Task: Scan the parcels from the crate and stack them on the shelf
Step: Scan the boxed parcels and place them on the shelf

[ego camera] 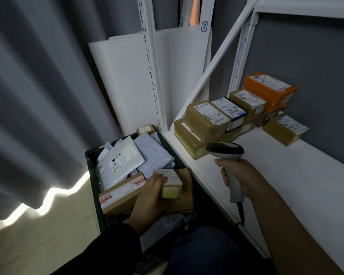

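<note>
Now, grips a small taped parcel point(170, 183) in the left hand point(150, 192), fingers point(159, 178) curled round it, just above the dark crate point(91, 173) full of grey mailers point(153, 153). Holds the scanner point(225, 150) by its handle in the right hand point(237, 175), fingers closed round it, over the white shelf point(286, 179). Further back on the shelf, stacked parcels point(209, 116), with an orange parcel point(270, 92) on top.

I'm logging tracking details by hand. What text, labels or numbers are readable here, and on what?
Nothing reads clearly.
Too blurred: labels on the shelf parcels.
Too small: label on the white mailer in the crate.
Blurred: red print on the long carton.
Unclear: blue-edged tag on a white post.
</note>
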